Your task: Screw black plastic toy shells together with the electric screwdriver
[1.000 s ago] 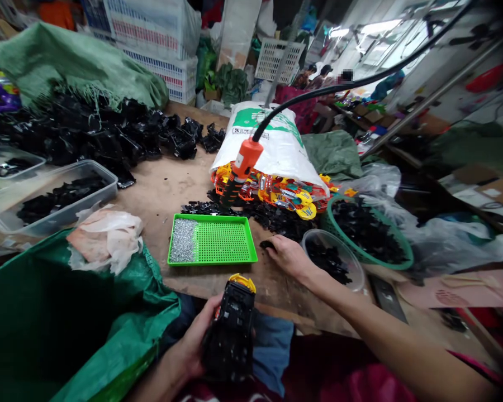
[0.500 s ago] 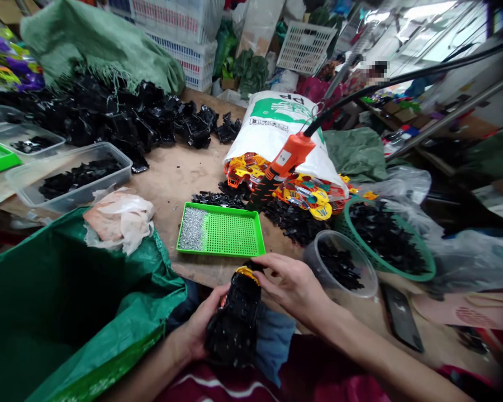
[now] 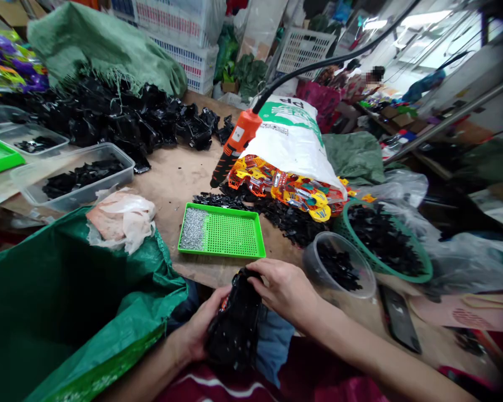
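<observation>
Working from the one head-cam shot here, both hands are right down at the lap. The left hand [image 3: 197, 324] cradles a chunky black plastic casing [image 3: 235, 321] from the side, fingers curled around it, and the right hand [image 3: 283, 290] comes over the top and clamps down on its upper end. So both hands are closed on it, and it's gripped firmly between them. The casing sits just above a bit of blue cloth [image 3: 272, 346] on the person's lap, right at the edge of the wooden workbench [image 3: 171, 184].

Looking out from the hands, a green tray [image 3: 222, 231] sits at 12 o'clock, with a patch of small silver screws [image 3: 193, 230] heaped at its left end. Just past it, an orange electric screwdriver [image 3: 237, 139] hangs tilted from a black cable, its tip near the bench and just beside a white woven sack [image 3: 287, 131]. Bright yellow and orange plastic parts [image 3: 285, 190] spill out of the sack's mouth.

At 2 o'clock there's a clear round tub [image 3: 339, 265] of black bits, touching a green basket [image 3: 402, 277] heaped with more. A big pile of black pieces [image 3: 121, 117] lies at 10 o'clock, near a clear rectangular tub [image 3: 84, 192]. A large green bag [image 3: 67, 296] gapes open at 9 o'clock, right beside the left arm.
</observation>
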`<state>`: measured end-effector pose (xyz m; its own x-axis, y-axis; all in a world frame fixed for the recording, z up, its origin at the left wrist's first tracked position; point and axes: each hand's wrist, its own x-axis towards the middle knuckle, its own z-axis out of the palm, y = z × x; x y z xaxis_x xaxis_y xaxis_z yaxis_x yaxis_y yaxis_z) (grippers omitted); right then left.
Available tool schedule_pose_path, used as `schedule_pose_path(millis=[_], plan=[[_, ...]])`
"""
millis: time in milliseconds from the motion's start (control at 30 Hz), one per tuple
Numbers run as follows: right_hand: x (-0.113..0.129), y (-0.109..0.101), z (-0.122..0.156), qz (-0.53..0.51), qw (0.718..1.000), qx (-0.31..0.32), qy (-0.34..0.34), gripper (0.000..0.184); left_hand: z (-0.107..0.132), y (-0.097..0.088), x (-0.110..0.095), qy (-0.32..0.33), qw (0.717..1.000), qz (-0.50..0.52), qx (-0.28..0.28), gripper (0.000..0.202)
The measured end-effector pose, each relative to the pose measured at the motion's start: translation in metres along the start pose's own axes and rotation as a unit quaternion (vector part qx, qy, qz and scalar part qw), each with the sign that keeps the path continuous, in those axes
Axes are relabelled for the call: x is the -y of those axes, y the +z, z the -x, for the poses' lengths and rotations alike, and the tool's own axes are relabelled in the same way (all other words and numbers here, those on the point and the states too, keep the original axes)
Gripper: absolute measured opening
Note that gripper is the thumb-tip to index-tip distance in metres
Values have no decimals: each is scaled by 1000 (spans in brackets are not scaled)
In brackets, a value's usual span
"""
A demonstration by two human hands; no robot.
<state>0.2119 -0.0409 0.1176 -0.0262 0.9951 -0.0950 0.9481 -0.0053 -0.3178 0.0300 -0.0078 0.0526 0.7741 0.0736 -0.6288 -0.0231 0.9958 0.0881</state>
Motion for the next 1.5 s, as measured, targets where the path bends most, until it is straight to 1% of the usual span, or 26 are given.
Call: schedule_pose_path(millis=[133,300,367,533,633,733,900,967,1067,1167,1300,1367,1500], plan=[[3,-4,-4,40,999,33,-4,18,-1,-2,1,10,1000,-2,17,45],[6,-6,-12,79,993,89,-11,15,-5,-8,5,2,999,-5,39,45],[6,-6,-15,82,991,107,-9,14,-6,-11,7,10,999,-7,37,45],[6,-12,-20,103,983,151,13,8,-7,-14,11,26,1000,-12,10,37],[6,-16,-22,122,980,155,14,5,-9,-13,11,17,1000,-5,15,36],[5,-12,-19,114,985,132,5,5,-9,-14,10,11,999,-6,30,39],[-3,7,-12,46,996,79,-24,11,-7,-15,8,20,999,-24,36,47],[-5,11,-11,-5,998,65,-5,9,-6,-14,6,18,999,-21,40,50],[-6,8,-14,-114,992,32,38,13,-7,-13,4,9,998,-5,68,52],[-4,2,-16,-215,974,20,73,13,-11,-13,4,11,996,6,85,50],[-5,2,-19,-305,943,55,120,17,-10,-12,7,35,997,-18,69,44],[-7,5,-20,-349,924,75,138,21,-3,-9,8,68,996,-47,42,40],[-8,10,-21,-407,893,94,167,28,11,-4,8,177,980,-85,-11,33]])
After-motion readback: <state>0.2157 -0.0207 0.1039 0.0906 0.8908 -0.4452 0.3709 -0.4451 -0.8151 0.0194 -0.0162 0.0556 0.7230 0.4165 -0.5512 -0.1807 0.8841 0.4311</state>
